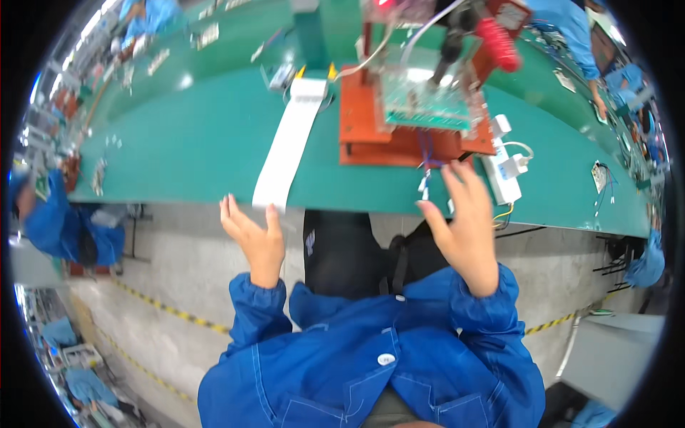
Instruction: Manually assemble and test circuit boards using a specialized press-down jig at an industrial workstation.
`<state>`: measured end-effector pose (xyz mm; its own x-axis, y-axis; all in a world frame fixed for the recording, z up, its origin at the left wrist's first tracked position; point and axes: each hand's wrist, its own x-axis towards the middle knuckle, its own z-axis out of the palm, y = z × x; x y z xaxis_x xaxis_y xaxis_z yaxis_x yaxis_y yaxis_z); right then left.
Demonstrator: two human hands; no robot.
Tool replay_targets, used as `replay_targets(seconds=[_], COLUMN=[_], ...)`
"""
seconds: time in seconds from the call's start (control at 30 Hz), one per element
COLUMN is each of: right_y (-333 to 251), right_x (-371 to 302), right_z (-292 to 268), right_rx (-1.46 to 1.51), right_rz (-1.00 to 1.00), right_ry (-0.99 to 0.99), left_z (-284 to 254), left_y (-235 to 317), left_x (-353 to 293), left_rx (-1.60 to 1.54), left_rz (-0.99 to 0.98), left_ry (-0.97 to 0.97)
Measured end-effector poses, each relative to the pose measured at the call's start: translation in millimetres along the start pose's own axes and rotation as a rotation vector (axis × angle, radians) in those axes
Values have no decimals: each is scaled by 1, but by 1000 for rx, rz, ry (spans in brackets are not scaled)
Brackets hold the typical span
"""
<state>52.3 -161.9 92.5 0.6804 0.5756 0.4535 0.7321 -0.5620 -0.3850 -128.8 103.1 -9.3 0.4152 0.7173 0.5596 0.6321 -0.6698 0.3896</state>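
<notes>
My left hand [257, 239] is at the table's front edge with its fingers apart, nearest to the lower end of a long white paper strip [289, 150]. The strip runs back to a small white device [309, 88]. With thumb and fingers spread, my right hand [465, 227] reaches over the front edge, beside white wire connectors [425, 187] that hang from purple and dark wires. Nothing shows in either hand. Behind the connectors stands an orange-red test fixture [367, 132], with a clear cover, a green circuit board [428, 118] and a red-handled clamp [498, 44].
A white power strip [503, 182] with a plug lies right of the fixture. Loose wired parts [601, 178] rest farther right on the green table [193, 150]. Co-workers in blue sit at left [75, 232] and far right [571, 36]. A grey box [614, 357] stands behind at right.
</notes>
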Motion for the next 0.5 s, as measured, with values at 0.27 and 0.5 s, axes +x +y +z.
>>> replay_targets(seconds=[0.27,0.5], right_y=[-59,-61], right_x=[-5,25], right_z=[54,124], right_rx=[391,569], right_rz=[-178,-155], right_ry=[-193,-129], left_z=[12,-11], left_y=[5,10], left_x=[-3,24], left_rx=[-791,-792], left_rz=[-414,-206], left_ry=[-228,-559])
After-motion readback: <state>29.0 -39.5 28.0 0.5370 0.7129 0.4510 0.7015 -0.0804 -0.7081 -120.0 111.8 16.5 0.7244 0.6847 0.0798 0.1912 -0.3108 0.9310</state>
